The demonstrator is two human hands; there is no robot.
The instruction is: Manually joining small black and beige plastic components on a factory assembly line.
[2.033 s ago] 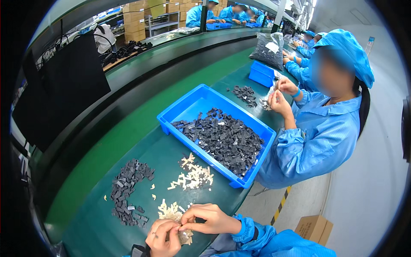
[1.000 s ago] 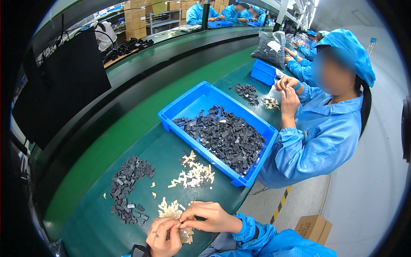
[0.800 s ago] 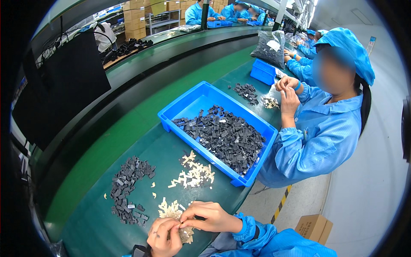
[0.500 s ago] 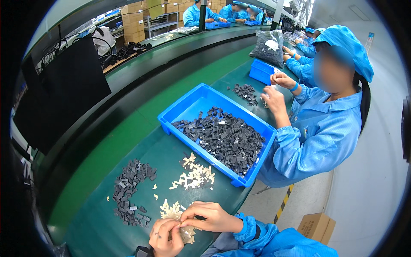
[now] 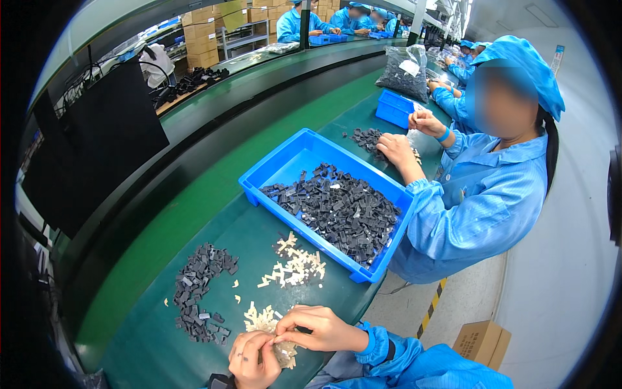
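Observation:
At the near edge of the green work surface, my left hand (image 5: 253,360) and my right hand (image 5: 322,328) meet fingertip to fingertip. Both are closed in a pinch; whatever they hold is too small or hidden to make out. Just beneath and behind them lies a heap of small cream-coloured pieces (image 5: 260,319), with a shiny translucent patch (image 5: 285,353) under my fingers. A second scatter of cream pieces (image 5: 299,266) lies farther off. To the left spreads a long pile of small dark grey plastic parts (image 5: 194,292).
A blue tray (image 5: 272,206) full of similar dark parts stands beyond the piles. On the right a co-worker (image 5: 486,175) in blue handles small parts beside a small blue bin (image 5: 394,109). A clear bag of dark parts (image 5: 403,72) stands behind. A cardboard box (image 5: 483,343) sits at lower right.
My hands keep the same pinch at nearly the same spot. The co-worker's nearer hand has moved left and down onto the small pile of dark parts.

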